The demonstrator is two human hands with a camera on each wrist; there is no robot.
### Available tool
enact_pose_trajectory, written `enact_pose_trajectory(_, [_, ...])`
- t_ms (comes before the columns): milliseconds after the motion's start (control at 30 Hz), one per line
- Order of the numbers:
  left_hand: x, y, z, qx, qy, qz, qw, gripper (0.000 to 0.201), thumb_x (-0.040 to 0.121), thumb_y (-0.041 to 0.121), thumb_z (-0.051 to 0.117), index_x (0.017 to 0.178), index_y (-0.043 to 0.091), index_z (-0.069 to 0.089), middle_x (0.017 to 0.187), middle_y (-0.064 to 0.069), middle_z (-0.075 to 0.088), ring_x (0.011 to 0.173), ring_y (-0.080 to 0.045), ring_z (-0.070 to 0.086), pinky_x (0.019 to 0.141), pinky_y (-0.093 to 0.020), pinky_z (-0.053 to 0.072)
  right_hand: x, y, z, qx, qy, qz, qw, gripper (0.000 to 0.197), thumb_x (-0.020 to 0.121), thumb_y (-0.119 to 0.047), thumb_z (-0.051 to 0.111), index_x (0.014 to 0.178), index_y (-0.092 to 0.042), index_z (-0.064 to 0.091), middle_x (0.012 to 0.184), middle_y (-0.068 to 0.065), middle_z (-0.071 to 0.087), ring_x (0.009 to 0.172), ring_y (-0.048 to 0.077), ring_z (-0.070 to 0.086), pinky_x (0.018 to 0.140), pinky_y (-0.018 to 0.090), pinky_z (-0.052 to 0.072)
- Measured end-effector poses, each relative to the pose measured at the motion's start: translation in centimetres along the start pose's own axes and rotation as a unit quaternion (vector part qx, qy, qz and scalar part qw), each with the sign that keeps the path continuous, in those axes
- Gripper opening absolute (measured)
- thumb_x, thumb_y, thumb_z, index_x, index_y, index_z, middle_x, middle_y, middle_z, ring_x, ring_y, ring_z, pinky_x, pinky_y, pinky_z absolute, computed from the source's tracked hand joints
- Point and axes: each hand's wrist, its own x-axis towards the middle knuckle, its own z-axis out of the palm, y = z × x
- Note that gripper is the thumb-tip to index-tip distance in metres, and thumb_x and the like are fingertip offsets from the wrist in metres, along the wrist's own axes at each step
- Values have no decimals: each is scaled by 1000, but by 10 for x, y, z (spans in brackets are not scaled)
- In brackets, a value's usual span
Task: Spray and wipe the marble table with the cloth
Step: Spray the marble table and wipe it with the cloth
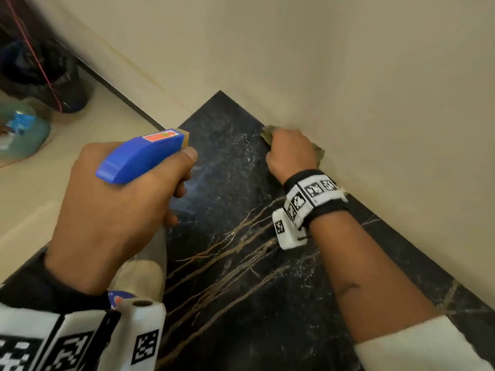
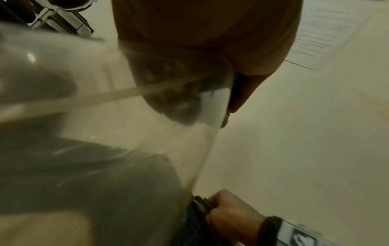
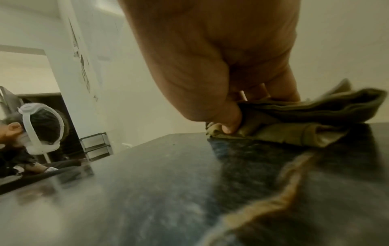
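The black marble table (image 1: 235, 263), veined in gold and white, runs along a beige wall. My left hand (image 1: 112, 210) grips a spray bottle (image 1: 142, 156) with a blue trigger head, held above the table's left edge with its nozzle toward the far corner. The bottle's clear body (image 2: 105, 133) fills the left wrist view. My right hand (image 1: 292, 153) holds a crumpled olive cloth (image 3: 294, 123) and presses it on the marble (image 3: 168, 191) beside the wall near the far corner. Only the cloth's edges (image 1: 267, 132) show past the hand in the head view.
The beige wall (image 1: 375, 103) borders the table's right side. The tiled floor (image 1: 80, 135) lies to the left, with a dark bag (image 1: 45, 76) and a greenish container (image 1: 21, 132) on it. A sheet of paper (image 2: 328, 33) hangs on the wall.
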Motion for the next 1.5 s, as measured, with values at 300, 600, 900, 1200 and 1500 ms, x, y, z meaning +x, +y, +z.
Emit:
enact_pose_trajectory(300, [19, -22, -37, -67, 79, -53, 993, 58, 59, 84, 70, 75, 29, 76, 65, -2, 67, 42, -21, 61, 41, -26, 51, 99, -82, 5, 89, 19, -81, 993, 31, 93, -7, 47, 118, -12, 65, 117, 13, 69, 107, 36, 62, 74, 31, 40])
enact_pose_trajectory(600, [27, -26, -41, -62, 95, -66, 991, 51, 62, 79, 63, 72, 31, 75, 66, -3, 68, 42, -21, 63, 42, -22, 50, 109, -60, 21, 96, 49, -185, 977, 63, 81, 6, 47, 134, -24, 64, 141, -1, 61, 129, 22, 56, 111, 31, 40])
enact_pose_trajectory(900, [27, -28, -44, -68, 101, -67, 990, 52, 62, 80, 63, 72, 30, 73, 65, -1, 66, 41, -20, 61, 42, -26, 51, 89, -95, 18, 29, -24, -291, 956, 58, 78, 7, 45, 123, -20, 70, 135, 0, 64, 136, 29, 44, 119, 45, 24])
enact_pose_trajectory(1200, [25, -28, -49, -89, 103, -59, 989, 44, 62, 78, 65, 69, 36, 74, 66, 0, 67, 46, -18, 63, 42, -29, 52, 102, -92, 4, 38, 26, -90, 995, 41, 90, -5, 47, 121, -18, 69, 121, 12, 69, 110, 33, 64, 87, 34, 50])
enact_pose_trajectory(1500, [8, -17, -37, -80, 117, 1, 990, 38, 76, 69, 63, 73, 32, 71, 67, 0, 64, 50, -17, 61, 47, -21, 50, 42, 26, -23, 7, -131, 54, 990, 32, 85, -6, 58, 113, -10, 74, 102, 19, 72, 92, 34, 66, 76, 30, 46])
